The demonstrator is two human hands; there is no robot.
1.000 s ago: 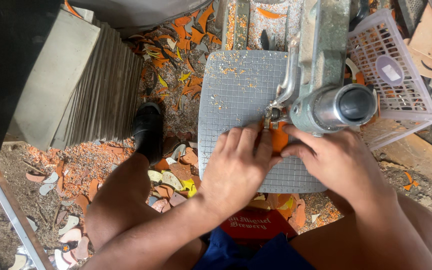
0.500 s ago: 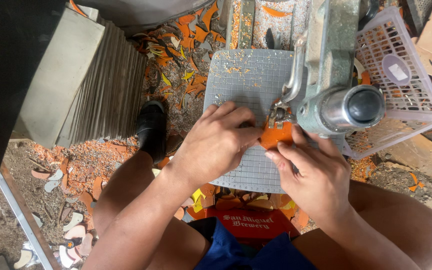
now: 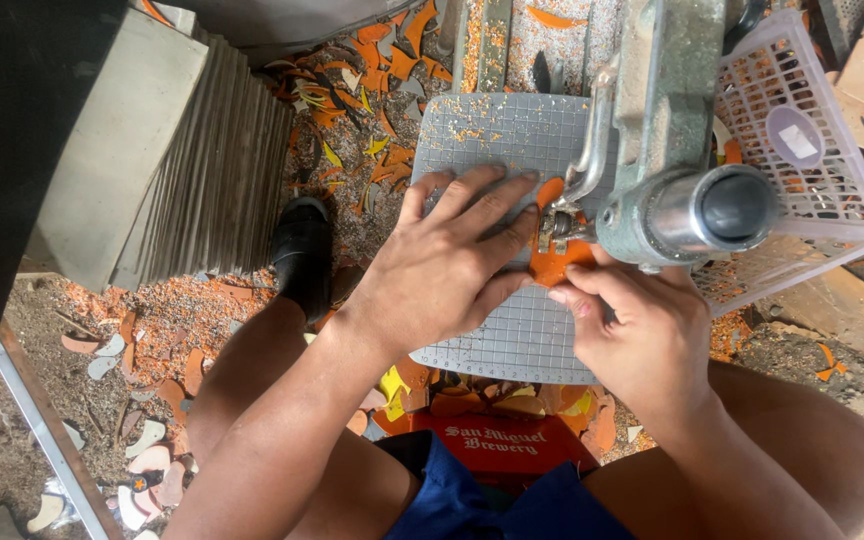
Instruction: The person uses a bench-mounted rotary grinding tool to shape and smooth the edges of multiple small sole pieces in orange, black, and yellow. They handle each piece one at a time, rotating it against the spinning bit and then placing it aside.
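An orange tile piece [image 3: 555, 262] lies on a grey gridded cutting table [image 3: 492, 135], under the blade end of a grey-green metal cutting machine [image 3: 687, 205]. My left hand [image 3: 447, 265] lies flat on the table, fingers spread, fingertips pressing the tile's left edge. My right hand [image 3: 632, 330] pinches the tile's near right edge, just below the machine's round motor housing. Part of the tile is hidden by the machine head and my fingers.
A pale plastic basket [image 3: 817, 165] with orange bits sits right of the machine. A stack of grey tiles [image 3: 207, 175] stands at the left. Orange and white shards [image 3: 372, 130] litter the ground. My black shoe [image 3: 302, 255] rests below the table; a red crate [image 3: 512, 440] is under me.
The view has shifted a little. My left hand has spread flatter on the grid, and both hands have moved the orange piece slightly under the blade.
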